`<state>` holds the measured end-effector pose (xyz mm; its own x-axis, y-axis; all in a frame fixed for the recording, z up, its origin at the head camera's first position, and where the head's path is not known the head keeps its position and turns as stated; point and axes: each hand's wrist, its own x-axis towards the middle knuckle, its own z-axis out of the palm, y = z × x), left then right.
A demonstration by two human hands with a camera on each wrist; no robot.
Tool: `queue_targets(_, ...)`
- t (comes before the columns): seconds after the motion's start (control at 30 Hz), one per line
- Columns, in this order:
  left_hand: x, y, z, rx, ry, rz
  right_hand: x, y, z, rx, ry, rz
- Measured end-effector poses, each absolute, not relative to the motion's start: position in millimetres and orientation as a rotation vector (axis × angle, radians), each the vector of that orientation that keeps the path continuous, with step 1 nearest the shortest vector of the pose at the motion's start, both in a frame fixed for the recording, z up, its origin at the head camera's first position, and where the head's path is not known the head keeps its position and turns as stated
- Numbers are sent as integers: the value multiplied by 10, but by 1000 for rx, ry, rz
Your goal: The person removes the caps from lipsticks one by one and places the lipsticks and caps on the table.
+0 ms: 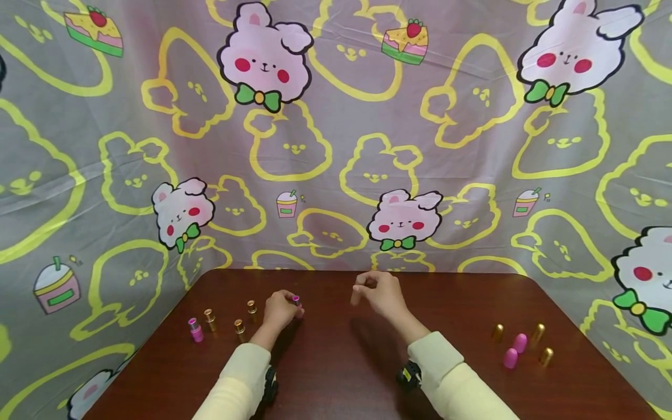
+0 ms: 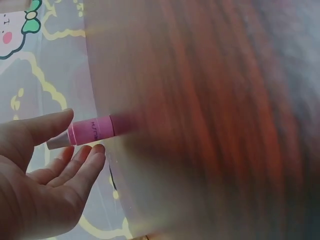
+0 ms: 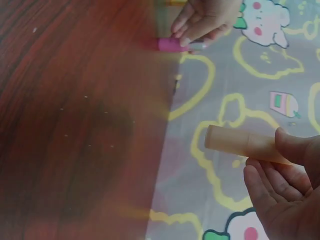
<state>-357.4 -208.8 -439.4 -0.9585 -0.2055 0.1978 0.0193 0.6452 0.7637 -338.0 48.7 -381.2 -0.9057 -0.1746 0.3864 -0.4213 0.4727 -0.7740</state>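
Observation:
My left hand [image 1: 279, 310] pinches a pink lipstick tube [image 2: 94, 131] with a silver upper part between thumb and fingers, low over the table on the left of centre. In the right wrist view the same tube [image 3: 172, 45] is upright on the table side, with the fingers at its silver end. My right hand [image 1: 385, 294] is raised over the middle of the table. Its thumb and fingers hold a plain peach-coloured tube [image 3: 242, 143], pointed down towards the tabletop.
Left of the left hand stand an uncapped pink lipstick tube [image 1: 195, 331] and several gold ones [image 1: 240, 331]. At the right of the brown table [image 1: 336, 373] stand two pink caps [image 1: 511, 357] and several gold caps [image 1: 538, 332]. A patterned cloth [image 1: 325, 146] hangs behind.

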Motion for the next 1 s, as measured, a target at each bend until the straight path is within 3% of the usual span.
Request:
queue_targets(0.6,-3495,-2079,-4196,9,-2414,-1289,-3151,745,-3476,325,-2349,1700)
queue_targets(1.0,-3389,-1780,-4053,-141,-2162,-1597,-3095,823,-3393,217,-2107,2088)
